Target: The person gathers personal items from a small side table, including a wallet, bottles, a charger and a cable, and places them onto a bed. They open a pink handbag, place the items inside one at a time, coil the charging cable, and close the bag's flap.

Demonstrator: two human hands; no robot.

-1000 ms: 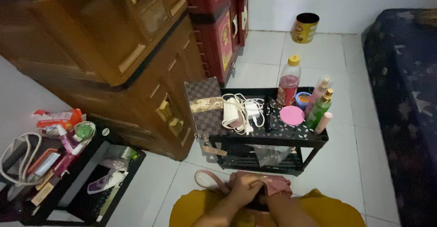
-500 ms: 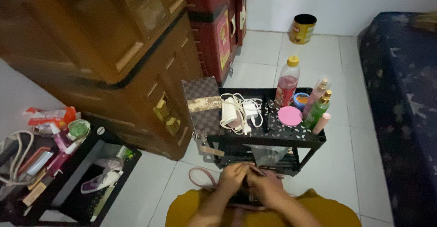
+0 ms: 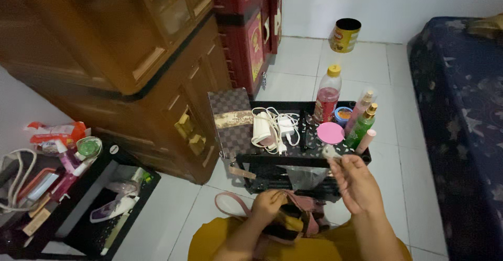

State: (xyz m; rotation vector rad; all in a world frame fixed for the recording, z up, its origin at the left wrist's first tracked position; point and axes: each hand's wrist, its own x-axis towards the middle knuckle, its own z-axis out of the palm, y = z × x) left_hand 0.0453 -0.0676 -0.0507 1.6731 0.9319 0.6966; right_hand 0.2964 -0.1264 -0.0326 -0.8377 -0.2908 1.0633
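Both hands sit low in frame: left hand (image 3: pixel 270 204) is tucked into one pink bag (image 3: pixel 293 220) on the lap, fingers curled on its dark opening; right hand (image 3: pixel 352 181) is raised above the bag, pinching one small clear item (image 3: pixel 330 151), too small to identify. Just ahead, one black rack (image 3: pixel 293 159) carries one red-liquid bottle (image 3: pixel 327 94), three slim spray bottles (image 3: pixel 361 122), one pink round lid (image 3: pixel 330 132), one white charger with cable (image 3: pixel 275 127), one checkered pouch (image 3: pixel 230 119). One yellow tin (image 3: pixel 346 35) stands on the floor, well apart.

small item (image 3: pixel 330 151) in right fingers: blurred, unidentifiable | left hand (image 3: pixel 269 207) fingers: hidden in pink bag (image 3: pixel 296 220)
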